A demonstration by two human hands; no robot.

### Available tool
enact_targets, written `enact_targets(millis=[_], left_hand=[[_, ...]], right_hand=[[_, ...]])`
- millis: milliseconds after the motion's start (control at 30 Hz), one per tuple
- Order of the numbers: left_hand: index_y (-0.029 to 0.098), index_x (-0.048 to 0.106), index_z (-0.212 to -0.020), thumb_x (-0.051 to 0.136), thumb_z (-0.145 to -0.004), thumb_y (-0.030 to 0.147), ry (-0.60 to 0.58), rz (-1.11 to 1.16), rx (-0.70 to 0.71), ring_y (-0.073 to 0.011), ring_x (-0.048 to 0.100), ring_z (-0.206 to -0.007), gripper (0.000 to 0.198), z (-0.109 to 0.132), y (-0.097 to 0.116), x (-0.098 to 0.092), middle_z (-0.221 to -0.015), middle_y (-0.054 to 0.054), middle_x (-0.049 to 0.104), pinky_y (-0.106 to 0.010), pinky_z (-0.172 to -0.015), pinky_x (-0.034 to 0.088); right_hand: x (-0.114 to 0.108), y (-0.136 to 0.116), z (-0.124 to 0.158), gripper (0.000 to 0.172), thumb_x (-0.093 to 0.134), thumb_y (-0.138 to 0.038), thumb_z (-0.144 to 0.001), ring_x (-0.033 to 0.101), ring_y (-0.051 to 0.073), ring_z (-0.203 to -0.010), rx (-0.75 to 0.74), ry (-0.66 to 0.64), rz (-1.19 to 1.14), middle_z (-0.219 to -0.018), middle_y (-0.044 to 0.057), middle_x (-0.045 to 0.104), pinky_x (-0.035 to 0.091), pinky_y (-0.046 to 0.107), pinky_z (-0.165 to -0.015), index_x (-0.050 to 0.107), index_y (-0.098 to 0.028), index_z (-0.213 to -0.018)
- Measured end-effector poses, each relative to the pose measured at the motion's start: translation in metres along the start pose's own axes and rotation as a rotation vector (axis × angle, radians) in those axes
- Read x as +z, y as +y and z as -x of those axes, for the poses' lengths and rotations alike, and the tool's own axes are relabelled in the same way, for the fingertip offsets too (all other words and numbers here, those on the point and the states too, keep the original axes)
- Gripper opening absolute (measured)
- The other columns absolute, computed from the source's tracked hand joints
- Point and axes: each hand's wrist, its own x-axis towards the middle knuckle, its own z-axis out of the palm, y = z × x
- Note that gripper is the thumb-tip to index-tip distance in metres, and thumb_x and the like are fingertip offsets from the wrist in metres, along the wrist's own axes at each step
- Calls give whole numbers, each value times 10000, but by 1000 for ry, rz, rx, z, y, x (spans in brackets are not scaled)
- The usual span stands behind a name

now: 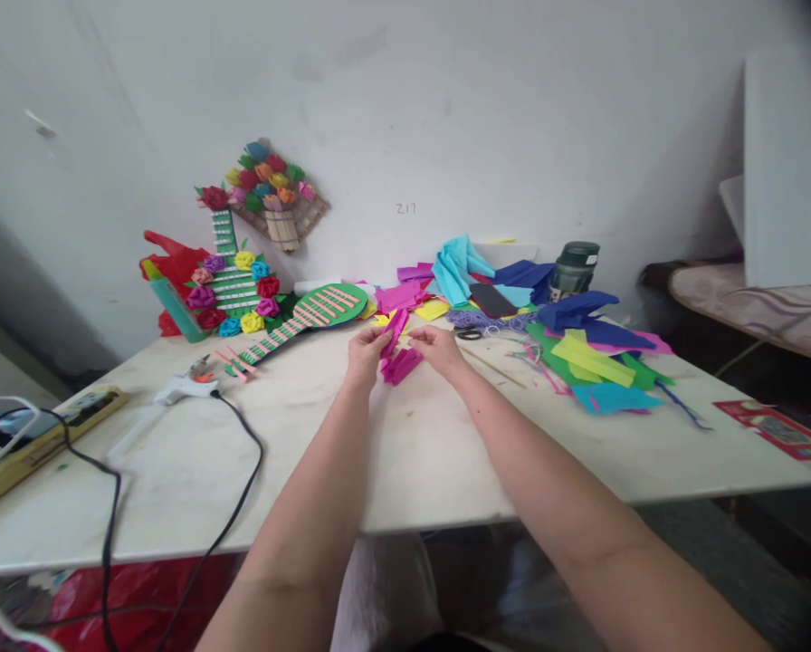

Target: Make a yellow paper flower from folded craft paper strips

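Observation:
Over the middle of the white table, my left hand (367, 355) pinches a magenta crepe paper strip (395, 328) that stands up at a tilt. Just to its right, my right hand (437, 349) has its fingertips closed together; whatever lies between them is too small to make out. Below the fingers, folded magenta paper pieces (401, 367) rest on the table. Black-handled scissors (469, 334) lie just beyond my right hand, beside a thin wooden stick (493, 366). To the left lies a green guitar-shaped piece (330, 306) with pale sticks across it.
A glue gun (186, 388) with a black cord lies left, near a power strip (45, 444). Paper flowers decorate an upright guitar shape (235, 288). Coloured crepe paper (599, 358), a phone (492, 300) and a dark green bottle (574, 269) stand or lie back right.

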Motion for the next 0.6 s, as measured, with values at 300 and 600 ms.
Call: enact_targets(millis=[300,600], left_hand=[[104,603,-705,719,-538,299,-170,-94,-31,-71,508,-462,282,1,-5,-1,-554,8,593,-195,-480,379],[98,586,-683,727,-531,300,-243,-171,-61,-96,545,-490,289,7,-1,5,-573,-4,620,-215,-509,420]], right_hand=[[-3,-19,9,237,613,-361,-610,396,50,-367,190,-106,-354,-461,-37,520,315,191,-375,517,-150,-564],[-1,-10,5,74,558,-185,-530,386,59,-301,284,-55,-518,-384,-54,511,321,187,-326,509,-151,-575]])
